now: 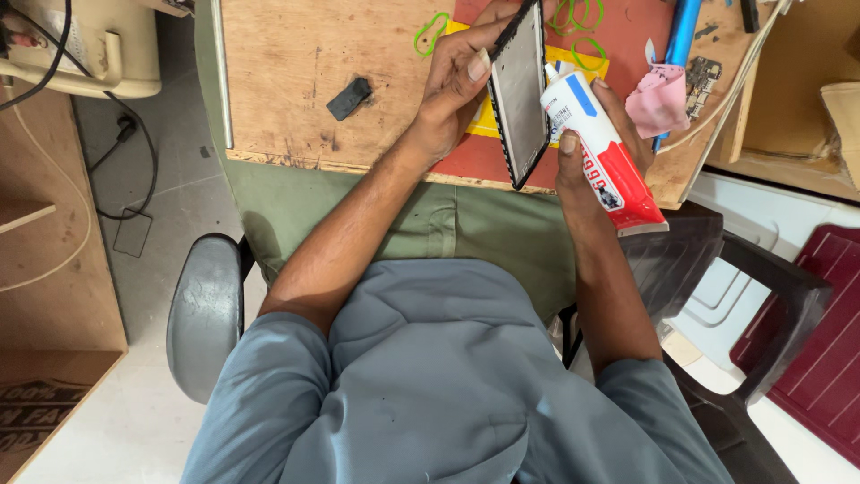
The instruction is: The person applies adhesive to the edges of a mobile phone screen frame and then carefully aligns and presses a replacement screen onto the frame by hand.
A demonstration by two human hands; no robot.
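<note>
White, blue and red, one squeezable glue tube (598,148) sits clamped in the right hand (598,152), thumb pressed on its front and fingers wrapped behind, its nozzle end up against the edge of the one phone screen frame (519,99). The left hand (457,85) grips that frame, a flat grey panel with a black dotted border, thumb on the face and fingers closed along its upper edge, holding it tilted on edge above the wooden workboard (296,72). Tube and frame touch near the frame's right side, both raised over the near edge of the board.

On the board lies one red mat (632,36), directly behind the frame, with one yellow sheet (484,121) showing beneath the frame on the mat's left side. Green rubber bands count four in view: one (430,31) on bare wood left of the frame, two (578,13) overlapping at the top of the mat, one (587,54) just right of the frame. One small black rubbery piece (348,98) rests on the wood well left of the frame. Right of the tube are one pink cloth (658,99), one blue cylindrical tool (681,40) lying upright behind it, and one small circuit board (703,81) just beside the cloth.

The person wears a grey shirt (430,376) and green trousers (358,215). One grey stool (206,314) stands left of them, one dark plastic chair (735,287) to their right.
</note>
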